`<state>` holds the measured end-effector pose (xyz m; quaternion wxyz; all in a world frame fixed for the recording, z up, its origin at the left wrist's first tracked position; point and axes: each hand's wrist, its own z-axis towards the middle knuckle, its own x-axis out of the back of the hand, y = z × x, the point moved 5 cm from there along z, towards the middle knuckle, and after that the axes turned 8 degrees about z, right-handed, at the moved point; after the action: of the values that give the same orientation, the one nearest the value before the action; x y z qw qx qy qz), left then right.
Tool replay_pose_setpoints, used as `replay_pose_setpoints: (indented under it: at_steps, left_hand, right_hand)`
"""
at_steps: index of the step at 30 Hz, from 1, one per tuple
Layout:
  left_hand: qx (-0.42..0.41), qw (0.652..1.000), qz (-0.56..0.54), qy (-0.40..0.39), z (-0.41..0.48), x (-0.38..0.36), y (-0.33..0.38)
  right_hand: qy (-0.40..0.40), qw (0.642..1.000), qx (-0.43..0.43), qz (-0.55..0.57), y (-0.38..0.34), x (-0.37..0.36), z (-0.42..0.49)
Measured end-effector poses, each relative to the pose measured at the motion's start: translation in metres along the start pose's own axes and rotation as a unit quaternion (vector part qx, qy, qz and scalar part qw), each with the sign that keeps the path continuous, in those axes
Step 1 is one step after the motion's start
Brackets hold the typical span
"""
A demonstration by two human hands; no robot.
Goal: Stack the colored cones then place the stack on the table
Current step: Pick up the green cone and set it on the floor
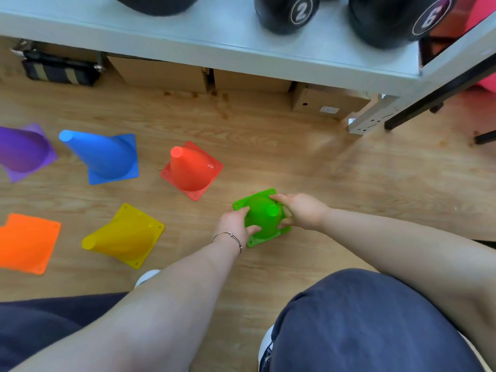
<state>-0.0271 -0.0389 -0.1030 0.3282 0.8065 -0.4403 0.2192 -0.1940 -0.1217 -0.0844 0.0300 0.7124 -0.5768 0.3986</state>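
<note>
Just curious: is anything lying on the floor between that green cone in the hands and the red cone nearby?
Nothing visible: bare wooden floor separates the green cone, held by the left hand and right hand, from the red cone.

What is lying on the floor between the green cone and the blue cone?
In the head view, the red cone stands between the green cone and the blue cone.

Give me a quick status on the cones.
Both hands, left and right, gripping green cone on floor. Red, blue, yellow, purple, orange cones unstacked. Nothing blocking.
</note>
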Motion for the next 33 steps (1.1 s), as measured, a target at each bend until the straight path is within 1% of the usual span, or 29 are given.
replay_pose_setpoints:
  at_steps: [2,7,10,13,17,22,25,27,29,33]
  left_hand:
    - [0.008,0.999,-0.032,0.012,0.000,0.000,-0.001]
    - [0.021,0.994,-0.099,0.044,-0.003,0.013,-0.007]
    - [0.024,0.988,-0.132,0.071,-0.007,0.032,-0.008]
    - [0.009,0.985,-0.136,0.110,-0.020,0.065,-0.004]
    - [-0.004,0.978,-0.126,0.168,-0.047,0.123,0.000]
    - [0.004,0.971,-0.129,0.201,-0.075,0.185,-0.008]
    - [0.012,0.962,-0.129,0.242,-0.093,0.221,-0.016]
    - [0.018,0.956,-0.132,0.262,-0.101,0.240,-0.025]
    - [0.020,0.948,-0.162,0.274,-0.104,0.255,-0.037]
    - [0.035,0.937,-0.186,0.295,-0.099,0.268,-0.066]
  right_hand:
    - [-0.001,1.000,0.009,0.006,0.000,0.004,0.002]
    - [0.007,0.997,0.033,0.063,-0.010,0.020,0.005]
    - [0.018,0.996,0.045,0.080,-0.022,0.040,0.005]
    - [0.023,0.994,0.061,0.085,-0.042,0.073,0.000]
    - [0.023,0.993,0.084,0.074,-0.081,0.126,-0.015]
    - [0.043,0.991,0.119,0.031,-0.134,0.181,-0.029]
    - [0.060,0.987,0.148,0.009,-0.167,0.207,-0.029]
    - [0.072,0.984,0.164,-0.002,-0.189,0.221,-0.025]
    - [0.079,0.981,0.176,-0.009,-0.208,0.230,-0.017]
    - [0.084,0.977,0.193,-0.021,-0.236,0.231,0.012]
